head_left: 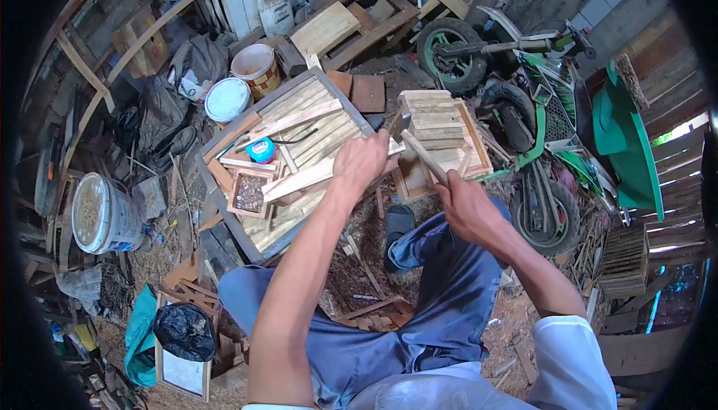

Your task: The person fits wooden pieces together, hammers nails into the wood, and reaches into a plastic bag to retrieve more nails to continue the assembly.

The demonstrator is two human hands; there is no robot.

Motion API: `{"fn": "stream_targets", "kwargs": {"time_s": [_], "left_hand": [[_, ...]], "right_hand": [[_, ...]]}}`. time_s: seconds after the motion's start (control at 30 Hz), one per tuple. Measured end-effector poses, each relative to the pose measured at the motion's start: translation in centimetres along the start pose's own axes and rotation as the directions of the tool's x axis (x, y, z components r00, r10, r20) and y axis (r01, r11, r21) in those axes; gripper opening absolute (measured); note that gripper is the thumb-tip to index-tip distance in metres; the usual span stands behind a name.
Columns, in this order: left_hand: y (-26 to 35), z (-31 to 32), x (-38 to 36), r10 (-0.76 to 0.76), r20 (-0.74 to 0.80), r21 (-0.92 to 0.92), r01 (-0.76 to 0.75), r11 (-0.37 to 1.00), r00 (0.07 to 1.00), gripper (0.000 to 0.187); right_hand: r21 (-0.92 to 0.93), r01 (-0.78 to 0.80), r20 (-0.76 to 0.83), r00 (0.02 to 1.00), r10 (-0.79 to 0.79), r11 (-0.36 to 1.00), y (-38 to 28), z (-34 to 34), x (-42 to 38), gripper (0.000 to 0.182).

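My right hand [467, 204] is wrapped round the wooden handle of a hammer [425, 156], whose dark metal head is up by my left fingers. My left hand [362, 159] is closed on a pale wooden strip [310, 178] lying slantwise over the slatted workbench [280, 228]; its fingertips are close to the hammer head, and whether they also pinch a nail is too small to see. Just beyond both hands, a slatted wooden crate [437, 122] stands to the right of the bench. On the bench are a blue tape measure [260, 150] and a small wooden box of nails [248, 192].
A motorbike [523, 111] leans at the right beside a green plastic basin [624, 141]. Buckets stand at the left, including a white bucket [105, 216] and a lidded pail [226, 100]. Scrap wood and shavings cover the floor round my legs.
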State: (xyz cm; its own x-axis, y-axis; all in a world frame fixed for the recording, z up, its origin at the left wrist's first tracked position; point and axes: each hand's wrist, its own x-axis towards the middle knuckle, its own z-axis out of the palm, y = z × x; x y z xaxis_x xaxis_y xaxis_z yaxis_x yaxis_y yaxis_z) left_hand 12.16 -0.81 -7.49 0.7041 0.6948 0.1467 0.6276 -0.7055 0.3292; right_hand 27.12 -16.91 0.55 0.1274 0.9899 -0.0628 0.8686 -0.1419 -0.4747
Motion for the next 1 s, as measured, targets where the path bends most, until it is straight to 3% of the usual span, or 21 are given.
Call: {"fn": "stream_targets", "kwargs": {"time_s": [0.1,0.13,0.23,0.27,0.37,0.4,0.5,0.53,0.63,0.67,0.8,0.93,1.0], "left_hand": [[-0.6,0.0,0.0,0.07,-0.057,-0.025,-0.072,0.997,0.996,0.038],[-0.4,0.2,0.2,0.06,-0.076,-0.025,-0.062,0.998,0.995,0.038],[-0.4,0.2,0.3,0.051,-0.058,-0.019,-0.052,0.998,0.997,0.038],[-0.7,0.4,0.3,0.079,-0.09,-0.042,-0.083,0.996,0.993,0.037],[-0.1,-0.5,0.2,0.031,-0.021,-0.006,-0.032,0.999,0.999,0.037],[-0.1,-0.5,0.3,0.013,-0.003,-0.014,-0.013,1.0,1.0,0.037],[-0.5,-0.1,0.2,0.079,-0.06,-0.047,-0.082,0.995,0.995,0.037],[-0.4,0.0,0.3,0.059,-0.035,-0.041,-0.06,0.997,0.998,0.037],[-0.3,-0.4,0.3,0.037,0.024,-0.023,-0.036,0.999,0.999,0.037],[-0.2,-0.6,0.3,0.031,0.023,-0.008,-0.031,0.999,0.999,0.038],[-0.2,-0.3,0.1,0.052,-0.008,0.029,-0.051,0.998,0.999,0.04],[-0.7,0.6,0.4,0.084,-0.065,-0.012,-0.085,0.996,0.994,0.043],[-0.6,0.6,0.2,0.091,-0.065,0.032,-0.089,0.996,0.994,0.043]], "right_hand": [[0.057,-0.194,0.064,0.98,0.19,0.979,-4.3,-4.0,1.0,0.022],[0.102,-0.126,-0.055,0.99,0.133,0.987,-4.9,-4.5,1.0,0.021],[0.296,-0.163,-0.191,0.955,0.225,0.941,-5.8,-3.9,0.2,0.02],[0.191,-0.051,-0.204,0.975,0.09,0.98,-2.6,-1.1,-0.2,0.021],[0.005,-0.035,-0.004,0.999,0.035,0.999,0.4,0.2,-0.5,0.022],[0.012,-0.118,0.032,0.993,0.118,0.993,-1.0,-1.2,0.0,0.022],[0.115,-0.163,-0.043,0.985,0.169,0.98,-5.2,-4.9,0.4,0.022],[0.229,-0.164,-0.107,0.976,0.192,0.96,-5.9,-5.1,0.2,0.022],[0.079,0.0,-0.139,0.99,0.011,0.997,-1.1,-0.4,-0.2,0.023],[-0.009,-0.037,-0.007,0.999,0.037,0.999,0.3,0.5,-0.8,0.024],[0.029,-0.143,0.047,0.989,0.141,0.989,-2.4,-3.2,-0.1,0.024],[0.262,-0.105,-0.223,0.961,0.166,0.959,-4.8,-3.3,-0.4,0.023],[0.084,-0.033,-0.104,0.994,0.042,0.996,-0.7,0.8,-1.1,0.022]]}}
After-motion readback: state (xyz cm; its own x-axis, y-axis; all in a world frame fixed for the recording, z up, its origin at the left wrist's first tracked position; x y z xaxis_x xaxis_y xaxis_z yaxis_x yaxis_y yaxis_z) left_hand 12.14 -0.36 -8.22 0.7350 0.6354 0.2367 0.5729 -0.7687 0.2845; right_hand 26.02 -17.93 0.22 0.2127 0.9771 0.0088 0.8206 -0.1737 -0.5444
